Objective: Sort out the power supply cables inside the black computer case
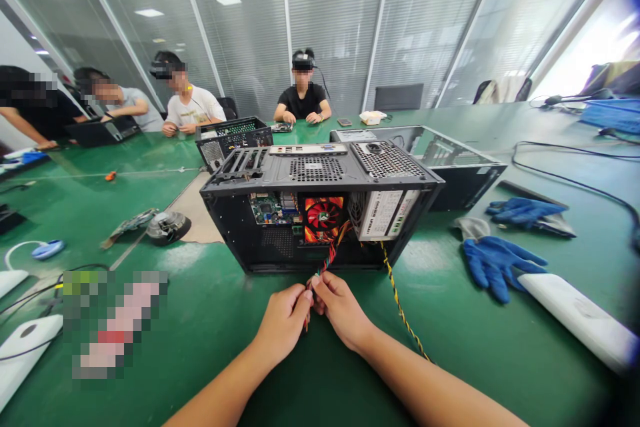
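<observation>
An open black computer case [320, 207] lies on the green table [210, 320], its inside facing me. A red fan [323, 215], a circuit board and a grey power supply [383, 213] show inside it. A bundle of coloured wires [325, 263] runs out of the case toward me. My left hand [284, 323] and my right hand [340, 307] meet just in front of the case, both with fingers pinched round the end of that bundle. A yellow-and-black twisted cable [400, 307] trails from the case past my right forearm.
A removed side panel and case frame [440, 160] lie behind on the right. Blue gloves [500, 260] and a white flat device [580, 320] rest to the right. A loose fan [167, 225] and a board lie left. Several people sit at the far side.
</observation>
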A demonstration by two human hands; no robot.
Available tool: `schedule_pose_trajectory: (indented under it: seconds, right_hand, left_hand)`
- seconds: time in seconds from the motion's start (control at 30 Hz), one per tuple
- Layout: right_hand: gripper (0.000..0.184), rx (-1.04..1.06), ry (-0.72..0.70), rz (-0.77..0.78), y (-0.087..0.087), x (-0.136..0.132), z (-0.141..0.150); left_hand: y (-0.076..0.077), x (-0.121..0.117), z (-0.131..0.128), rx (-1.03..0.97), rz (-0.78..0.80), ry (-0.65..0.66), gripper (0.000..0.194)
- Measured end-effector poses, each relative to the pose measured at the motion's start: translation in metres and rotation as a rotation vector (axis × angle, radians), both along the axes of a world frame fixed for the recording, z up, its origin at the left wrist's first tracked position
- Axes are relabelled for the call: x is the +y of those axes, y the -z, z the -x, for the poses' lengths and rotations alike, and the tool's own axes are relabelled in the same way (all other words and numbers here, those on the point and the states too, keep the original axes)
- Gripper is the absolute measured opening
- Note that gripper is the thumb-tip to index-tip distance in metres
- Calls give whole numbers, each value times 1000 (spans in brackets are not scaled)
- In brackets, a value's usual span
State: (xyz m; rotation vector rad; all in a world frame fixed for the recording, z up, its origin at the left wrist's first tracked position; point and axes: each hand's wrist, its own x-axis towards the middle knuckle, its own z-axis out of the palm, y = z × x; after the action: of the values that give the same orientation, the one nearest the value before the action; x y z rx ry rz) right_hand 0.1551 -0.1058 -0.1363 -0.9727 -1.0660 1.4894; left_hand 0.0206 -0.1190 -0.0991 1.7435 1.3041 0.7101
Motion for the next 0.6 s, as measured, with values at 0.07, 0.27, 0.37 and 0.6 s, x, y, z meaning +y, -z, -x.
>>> schedule_pose_trajectory:
  seconds: [0.07, 0.27, 0.37, 0.6]
  right_hand:
    - [35, 9, 4, 12, 1, 0, 0]
    - [35, 5, -4, 32, -2, 0, 0]
    - [36, -6, 1, 35, -3, 0, 1]
    - [34, 59, -16, 17, -4, -1, 0]
  left_hand:
    - [-1, 0, 1, 77, -38, 1, 36]
    - [-1, -2, 3, 400, -245, -10, 30]
    - [-1, -4, 3, 478, -312, -26, 29]
    - [1, 1, 0, -155, 155, 22, 35]
